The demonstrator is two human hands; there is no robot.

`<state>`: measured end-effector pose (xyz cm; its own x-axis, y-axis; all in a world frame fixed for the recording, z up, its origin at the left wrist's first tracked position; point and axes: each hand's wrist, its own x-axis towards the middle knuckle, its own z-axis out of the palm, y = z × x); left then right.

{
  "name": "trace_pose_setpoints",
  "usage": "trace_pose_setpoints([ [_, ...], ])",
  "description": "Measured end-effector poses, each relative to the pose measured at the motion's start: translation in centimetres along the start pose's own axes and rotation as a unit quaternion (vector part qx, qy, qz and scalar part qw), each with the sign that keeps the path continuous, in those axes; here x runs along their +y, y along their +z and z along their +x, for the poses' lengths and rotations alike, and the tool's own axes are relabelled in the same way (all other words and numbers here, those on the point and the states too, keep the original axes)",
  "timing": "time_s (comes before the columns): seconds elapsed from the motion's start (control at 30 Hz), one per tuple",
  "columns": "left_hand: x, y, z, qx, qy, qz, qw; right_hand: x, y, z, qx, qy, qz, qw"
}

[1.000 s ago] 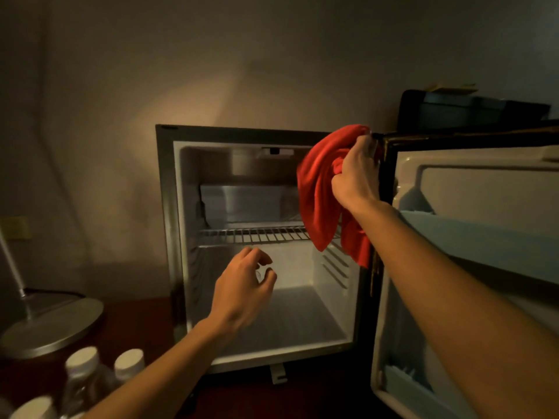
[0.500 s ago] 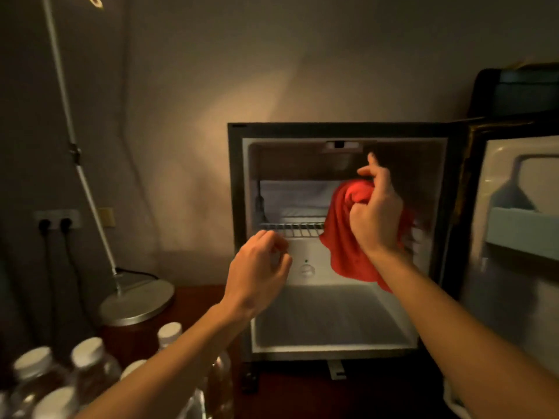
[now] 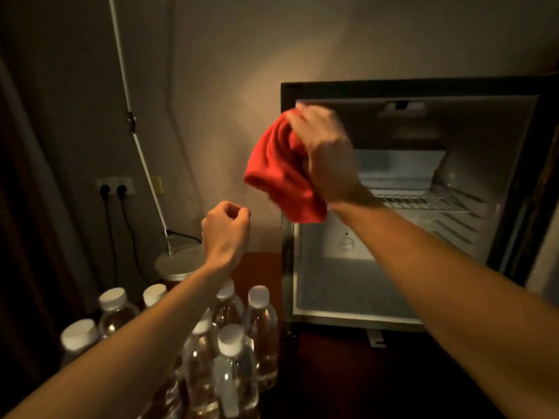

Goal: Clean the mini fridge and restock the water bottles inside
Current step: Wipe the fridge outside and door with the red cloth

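The mini fridge (image 3: 348, 89) stands open on the right, its inside bare except for a wire shelf (image 3: 423, 201). My right hand (image 3: 326, 152) grips a red cloth (image 3: 281, 173) against the upper left corner of the fridge's front frame; the hand is blurred. My left hand (image 3: 225, 234) hovers in the air left of the fridge with fingers loosely curled and holds nothing. Several clear water bottles (image 3: 233, 367) with white caps stand on the dark wooden surface at lower left, under my left forearm.
A lamp with a round metal base (image 3: 177, 263) and thin white pole (image 3: 133, 122) stands left of the fridge. A wall socket (image 3: 115, 186) with two black plugs sits behind it. The open door's edge (image 3: 544, 267) shows at far right.
My right hand carried the red cloth from the fridge's right side across to its upper left frame corner. My view swung left, bringing more bottles into sight. My left hand curled slightly.
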<state>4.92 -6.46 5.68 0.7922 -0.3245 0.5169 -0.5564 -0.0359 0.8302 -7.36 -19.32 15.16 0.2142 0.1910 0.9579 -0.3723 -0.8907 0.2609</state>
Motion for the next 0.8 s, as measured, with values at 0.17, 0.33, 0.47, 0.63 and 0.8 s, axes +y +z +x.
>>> trace_pose_setpoints([
  [0.17, -1.2, -0.4, 0.1, -0.021, -0.004, 0.014, 1.000, -0.1, 1.8, -6.9, -0.047, -0.024, -0.035, 0.998],
  [0.33, -0.9, 0.7, -0.5, -0.019, -0.001, 0.022, 1.000, -1.7, 1.7, -10.5, -0.077, -0.202, -0.068, 0.974],
  [0.47, -1.8, 0.4, -0.9, -0.021, 0.009, 0.014, 1.000, -2.4, 1.5, -15.6, -0.147, -0.269, -0.067, 0.949],
  [0.63, -2.3, 0.5, -1.4, -0.029, -0.003, 0.012, 1.000, -3.9, 1.3, -23.4, -0.228, -0.294, -0.049, 0.927],
  [0.8, -2.0, 0.8, -2.0, -0.051, 0.002, 0.010, 0.999, -2.8, 0.6, -25.1, -0.272, -0.300, -0.041, 0.913],
])
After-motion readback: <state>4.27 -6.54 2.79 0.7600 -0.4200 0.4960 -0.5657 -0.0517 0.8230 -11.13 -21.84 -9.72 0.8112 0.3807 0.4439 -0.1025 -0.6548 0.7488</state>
